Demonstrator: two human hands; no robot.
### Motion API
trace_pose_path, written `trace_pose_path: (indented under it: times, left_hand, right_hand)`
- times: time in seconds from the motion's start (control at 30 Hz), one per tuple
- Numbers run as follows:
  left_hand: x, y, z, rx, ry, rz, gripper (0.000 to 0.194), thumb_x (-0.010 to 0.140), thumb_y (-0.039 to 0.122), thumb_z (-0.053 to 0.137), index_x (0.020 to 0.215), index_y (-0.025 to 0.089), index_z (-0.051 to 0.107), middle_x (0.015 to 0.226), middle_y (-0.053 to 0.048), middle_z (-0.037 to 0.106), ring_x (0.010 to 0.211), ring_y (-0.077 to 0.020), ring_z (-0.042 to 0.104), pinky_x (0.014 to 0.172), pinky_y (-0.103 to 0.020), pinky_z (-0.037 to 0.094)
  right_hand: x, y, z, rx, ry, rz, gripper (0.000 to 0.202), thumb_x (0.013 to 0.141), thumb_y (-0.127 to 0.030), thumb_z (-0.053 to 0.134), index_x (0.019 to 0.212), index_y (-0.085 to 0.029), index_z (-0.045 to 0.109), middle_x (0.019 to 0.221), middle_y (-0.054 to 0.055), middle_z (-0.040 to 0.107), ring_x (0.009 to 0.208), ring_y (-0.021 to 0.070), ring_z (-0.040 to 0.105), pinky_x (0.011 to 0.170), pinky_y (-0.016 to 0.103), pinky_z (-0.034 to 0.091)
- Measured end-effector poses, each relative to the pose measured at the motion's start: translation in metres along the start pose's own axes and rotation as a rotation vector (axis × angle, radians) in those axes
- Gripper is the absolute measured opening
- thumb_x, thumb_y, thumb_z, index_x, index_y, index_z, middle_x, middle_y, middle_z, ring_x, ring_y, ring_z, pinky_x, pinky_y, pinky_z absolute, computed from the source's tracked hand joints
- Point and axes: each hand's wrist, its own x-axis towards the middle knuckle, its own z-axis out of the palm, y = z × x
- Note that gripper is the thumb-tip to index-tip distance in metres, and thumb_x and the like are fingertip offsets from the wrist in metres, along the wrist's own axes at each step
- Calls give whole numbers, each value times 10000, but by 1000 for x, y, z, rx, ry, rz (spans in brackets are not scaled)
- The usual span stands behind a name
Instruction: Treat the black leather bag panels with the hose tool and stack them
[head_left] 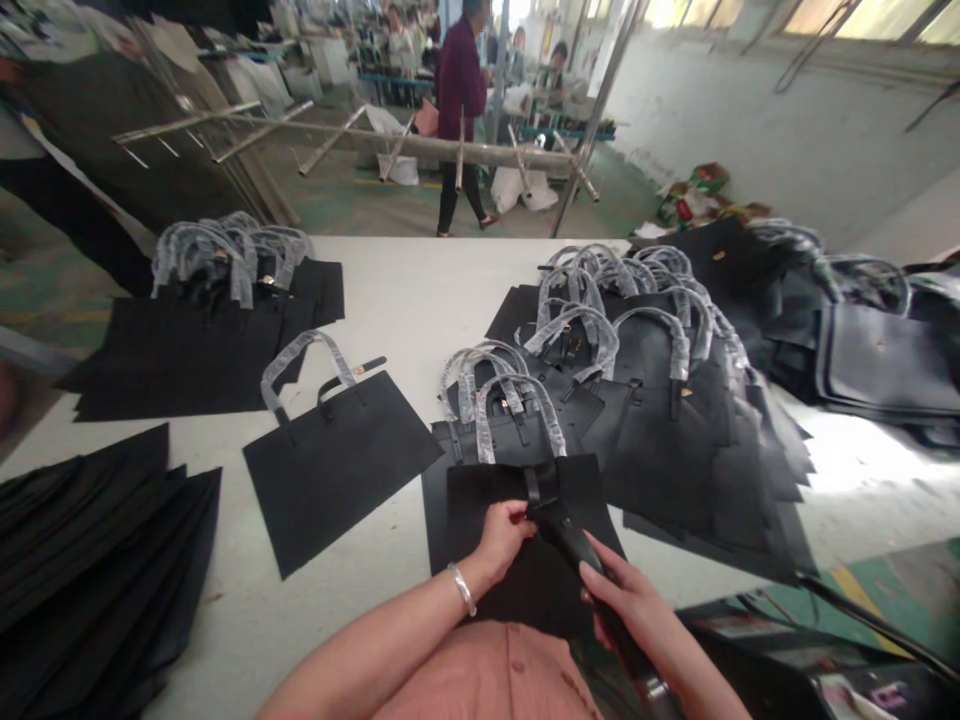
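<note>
A black bag panel (525, 590) lies in front of me, its wrapped handles (484, 430) standing up at the far edge. My left hand (502, 545), with a silver bangle at the wrist, is closed in a pinch beside the small black strap (534, 487) near the panel's top. What sits between its fingertips is hidden. My right hand (619, 590) is wrapped round a long black tool (630, 645) with a silvery band at its lower end. The tool slants up, and its far end reaches the strap; its exact kind is unclear.
Handled black panels are piled on the right (675, 440) and back left (187, 350) of the white table (397, 540). One handled panel (337, 470) lies left of centre; plain black pieces (97, 560) fill the near left. A metal rack (420, 145) and a walking person (461, 100) are beyond.
</note>
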Motion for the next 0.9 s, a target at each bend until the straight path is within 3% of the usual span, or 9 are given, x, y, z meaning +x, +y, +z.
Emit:
trace_pose_path:
  times: [0.1, 0.27, 0.37, 0.47, 0.57, 0.63, 0.7, 0.9]
  left_hand:
    - [1, 0, -6, 41, 0, 25, 222, 627, 108, 644, 823, 120, 746, 794, -48, 711, 715, -167, 586, 702, -270, 432]
    - [3, -1, -10, 339, -25, 165, 167, 699, 110, 593, 786, 135, 733, 776, -38, 689, 742, -176, 584, 699, -263, 434]
    - [7, 2, -16, 488, -30, 141, 148, 704, 101, 610, 798, 135, 720, 748, -41, 668, 719, -186, 583, 712, -291, 449]
    - [16, 14, -31, 672, 25, 223, 121, 749, 120, 619, 819, 162, 708, 996, -89, 663, 982, -254, 576, 916, -383, 419]
    - [28, 29, -53, 1056, 163, 282, 160, 788, 89, 580, 869, 176, 687, 1339, -116, 507, 1306, -314, 371, 1087, -464, 262]
    - [35, 37, -65, 1224, 184, 228, 200, 796, 67, 552, 923, 169, 667, 1400, -134, 442, 1347, -321, 316, 1110, -486, 206]
    - [40, 43, -75, 1250, 143, 175, 219, 814, 73, 524, 970, 169, 643, 1364, -139, 462, 1305, -297, 372, 1104, -462, 212]
    - [55, 62, -87, 1123, 95, 12, 256, 810, 209, 597, 1044, 107, 593, 1096, -170, 605, 1079, -311, 568, 932, -415, 405]
  right_hand:
    - [3, -5, 2, 28, 9, -32, 795, 792, -498, 644, 1484, -254, 336, 650, -57, 592, 365, 99, 553, 359, 217, 421]
    - [6, -3, 5, 53, -138, -16, 772, 799, -481, 642, 1472, -236, 353, 618, -67, 588, 354, 98, 552, 344, 202, 405]
    - [15, -6, 9, 49, -17, -72, 774, 791, -476, 641, 1467, -221, 363, 619, -68, 593, 351, 92, 538, 341, 202, 401]
    - [22, -9, 3, 38, 125, -140, 786, 784, -469, 647, 1468, -215, 357, 638, -66, 595, 362, 91, 536, 353, 211, 415]
    - [22, -3, -12, 38, 188, -127, 796, 781, -481, 647, 1466, -202, 351, 645, -62, 588, 370, 101, 548, 358, 221, 426]
    - [19, 7, -22, 51, 218, -107, 810, 778, -495, 644, 1464, -189, 340, 633, -64, 579, 366, 108, 547, 352, 225, 422]
    - [15, 19, -29, 79, 240, -96, 831, 770, -509, 647, 1465, -187, 326, 615, -71, 571, 361, 112, 542, 347, 226, 416]
    - [8, 51, -33, 154, 285, -97, 849, 757, -547, 657, 1466, -222, 322, 610, -72, 589, 359, 118, 550, 349, 223, 402]
